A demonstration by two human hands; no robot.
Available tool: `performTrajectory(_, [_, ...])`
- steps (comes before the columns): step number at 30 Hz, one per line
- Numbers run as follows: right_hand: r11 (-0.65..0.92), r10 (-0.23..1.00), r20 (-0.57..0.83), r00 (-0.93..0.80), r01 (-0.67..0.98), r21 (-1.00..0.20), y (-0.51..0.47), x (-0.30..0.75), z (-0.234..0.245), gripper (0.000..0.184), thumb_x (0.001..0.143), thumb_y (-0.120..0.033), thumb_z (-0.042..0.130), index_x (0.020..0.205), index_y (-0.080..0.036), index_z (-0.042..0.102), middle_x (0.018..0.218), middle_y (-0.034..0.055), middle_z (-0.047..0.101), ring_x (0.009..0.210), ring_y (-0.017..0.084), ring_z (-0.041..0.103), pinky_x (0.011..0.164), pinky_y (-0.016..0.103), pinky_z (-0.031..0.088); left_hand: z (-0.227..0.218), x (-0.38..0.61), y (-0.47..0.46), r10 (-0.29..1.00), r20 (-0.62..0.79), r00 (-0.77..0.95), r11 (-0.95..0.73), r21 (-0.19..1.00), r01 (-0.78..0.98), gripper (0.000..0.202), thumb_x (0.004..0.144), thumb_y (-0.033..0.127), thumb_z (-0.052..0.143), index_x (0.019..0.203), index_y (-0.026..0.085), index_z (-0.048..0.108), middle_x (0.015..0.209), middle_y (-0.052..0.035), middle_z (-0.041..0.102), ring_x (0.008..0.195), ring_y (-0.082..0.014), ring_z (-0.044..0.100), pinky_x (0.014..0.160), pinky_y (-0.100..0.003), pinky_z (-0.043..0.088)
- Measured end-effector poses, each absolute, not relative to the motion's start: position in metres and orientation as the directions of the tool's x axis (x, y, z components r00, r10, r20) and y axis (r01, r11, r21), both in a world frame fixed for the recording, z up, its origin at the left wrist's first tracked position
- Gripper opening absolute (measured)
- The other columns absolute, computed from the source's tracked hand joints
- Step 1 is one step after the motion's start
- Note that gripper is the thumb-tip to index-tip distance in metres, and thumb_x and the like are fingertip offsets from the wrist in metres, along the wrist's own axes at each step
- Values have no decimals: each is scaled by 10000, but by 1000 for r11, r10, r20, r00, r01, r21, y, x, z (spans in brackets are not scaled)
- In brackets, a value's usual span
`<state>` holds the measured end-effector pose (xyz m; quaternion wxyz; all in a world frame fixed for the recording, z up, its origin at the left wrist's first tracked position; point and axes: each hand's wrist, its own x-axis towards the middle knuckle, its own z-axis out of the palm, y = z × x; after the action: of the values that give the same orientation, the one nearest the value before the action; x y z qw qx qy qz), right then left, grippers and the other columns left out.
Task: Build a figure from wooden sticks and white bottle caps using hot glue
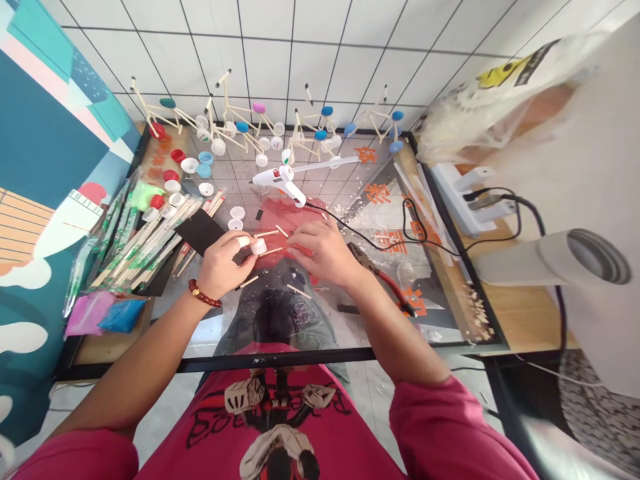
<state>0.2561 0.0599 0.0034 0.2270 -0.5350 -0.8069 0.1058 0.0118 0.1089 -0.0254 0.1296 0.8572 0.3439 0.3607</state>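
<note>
My left hand [226, 265], a beaded bracelet at its wrist, grips a white bottle cap [259, 247] between thumb and fingers. A white wrap covers one of its fingers. Light wooden sticks lie by the cap; one short stick [281, 231] rests between my two hands. My right hand [325, 252] is low over the glass tabletop, fingers stretched toward these sticks, with nothing visible in them. Nearer to me are a black-tipped stick [249, 281] and a plain stick [299, 291]. Beyond the hands, a white glue gun [280, 182] lies on its side.
Stick figures with bottle caps [243, 127] stand along the back. At left are wrapped chopsticks [145, 247], loose caps [189, 165], black card [200, 230] and clay packets [90, 313]. Red-handled pliers [385, 280] lie beside my right forearm. The glue gun's cord [360, 241] runs to a power strip [463, 200].
</note>
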Motion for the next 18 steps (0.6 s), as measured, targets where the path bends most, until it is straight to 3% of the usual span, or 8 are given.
performTrajectory(4, [342,917,-40,-396,835,-430,44,260,35,189,941,-192,573,885,-208,752,889,47,722,806,182,621,728,310,382,-26,11,109,691,528,493,-723,503,473,156,819,151,664,966,202,667,1018,-68,732,942,-203,715,874,-332,589])
performTrajectory(7, [325,888,-193,-417,867,-378,29,253,46,231,954,-183,558,803,-203,732,842,45,718,765,176,627,684,299,376,-27,11,110,678,545,493,-735,504,454,143,826,155,662,963,195,664,1012,-77,729,939,-205,714,863,-328,588])
performTrajectory(12, [299,897,-249,-364,917,-263,10,234,34,144,906,-264,669,780,-210,715,855,74,730,749,218,652,601,311,358,-31,11,112,670,550,499,-742,502,444,131,832,177,657,961,196,657,1009,-80,729,950,-208,711,868,-331,583])
performTrajectory(18, [296,902,-268,-338,937,-185,10,225,22,159,907,-226,641,764,-217,712,825,83,734,697,222,651,560,315,351,-34,10,113,688,524,503,-725,518,453,132,826,195,657,958,203,656,1019,-72,729,966,-214,709,869,-336,582])
